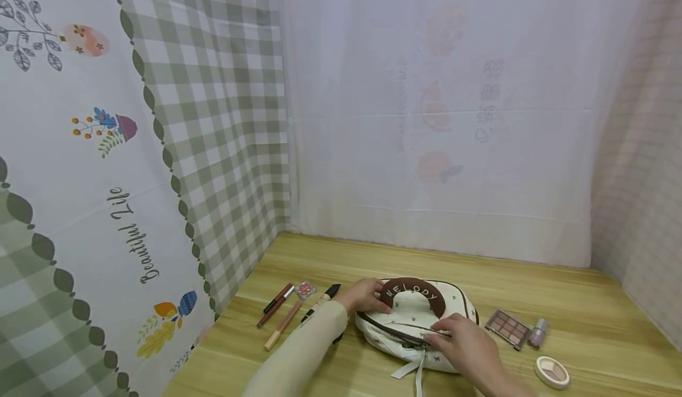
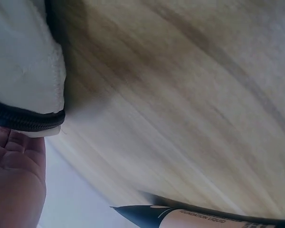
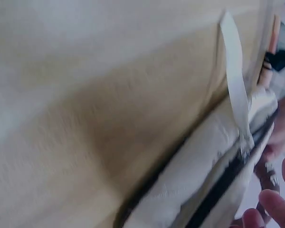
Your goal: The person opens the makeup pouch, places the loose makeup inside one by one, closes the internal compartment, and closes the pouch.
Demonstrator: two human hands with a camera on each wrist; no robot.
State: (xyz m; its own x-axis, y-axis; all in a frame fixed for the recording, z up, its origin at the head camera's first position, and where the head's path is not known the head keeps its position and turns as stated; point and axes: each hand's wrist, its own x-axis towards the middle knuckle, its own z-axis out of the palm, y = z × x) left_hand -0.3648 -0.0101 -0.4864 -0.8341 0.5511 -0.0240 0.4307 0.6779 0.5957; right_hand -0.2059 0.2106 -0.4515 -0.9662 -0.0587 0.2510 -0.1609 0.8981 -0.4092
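Note:
A white makeup bag (image 1: 453,296) with brown piping, a zipper and a brown arch lettered "MELODY" lies on the table. My left hand (image 1: 366,296) holds its left side, with the thumb over the top; in the left wrist view its fingers pass behind the zipper edge (image 2: 26,118). At the front right, my right hand (image 1: 469,347) touches the bag beside the zipper, its fingertips slightly bent and apart. A pale ribbon (image 3: 233,61) hangs from the zipper pull, close by those fingers. The bag's inside is hidden.
Left of the bag lie a dark-capped foundation tube (image 1: 325,299), slim lip pencils (image 1: 277,305), a light-ended tube (image 1: 282,326) and a small clear compact (image 1: 305,290). To the right are an eyeshadow palette (image 1: 508,328), a small purple bottle (image 1: 539,333) and a round compact (image 1: 552,373).

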